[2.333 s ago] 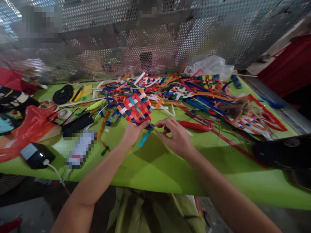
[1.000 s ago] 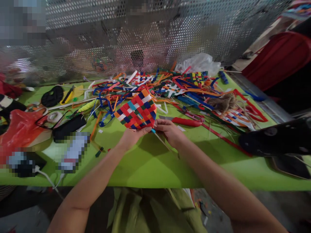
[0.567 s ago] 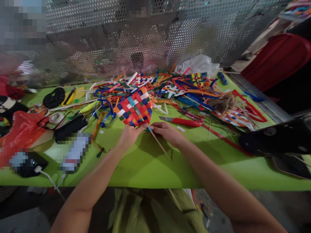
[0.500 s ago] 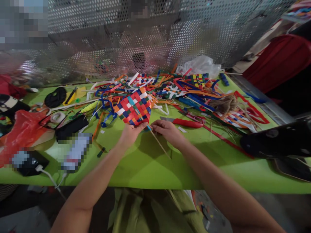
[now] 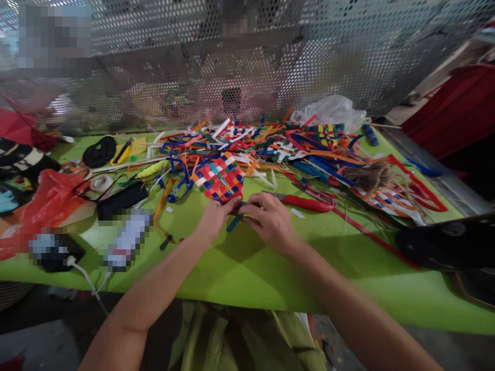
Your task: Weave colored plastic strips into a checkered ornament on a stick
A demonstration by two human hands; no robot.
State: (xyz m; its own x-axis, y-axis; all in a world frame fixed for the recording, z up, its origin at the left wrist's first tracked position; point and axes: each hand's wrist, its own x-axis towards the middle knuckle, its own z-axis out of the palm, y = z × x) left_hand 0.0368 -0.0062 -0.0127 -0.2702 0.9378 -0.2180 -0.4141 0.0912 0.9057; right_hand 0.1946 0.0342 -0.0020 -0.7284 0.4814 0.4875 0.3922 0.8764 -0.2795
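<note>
A small fan-shaped piece (image 5: 221, 178), woven from red, white, orange, green and blue strips, stands up over the table. My left hand (image 5: 217, 216) is closed on its lower corner, thumb on the near side. My right hand (image 5: 270, 219) is beside it, thumb and fingers pinched on a blue-teal strip (image 5: 234, 223) at that same corner. The strip's loose end hangs down left between the hands. The fingers hide the spot where strip and woven piece meet. Behind my right hand lie red-handled shears (image 5: 307, 202).
A heap of coloured strips (image 5: 247, 144) spreads along the back of the green table (image 5: 240, 278), before a perforated metal screen (image 5: 162, 77). Left lie a phone (image 5: 129, 239), black case (image 5: 121, 200), tape roll (image 5: 101, 183) and red plastic bag (image 5: 50, 206). A fibre bundle (image 5: 369, 175) lies right.
The thin stick that jutted from the woven piece toward me no longer shows. The strip's end now hangs down left, and my right hand has turned more over the corner. The view has shifted slightly.
</note>
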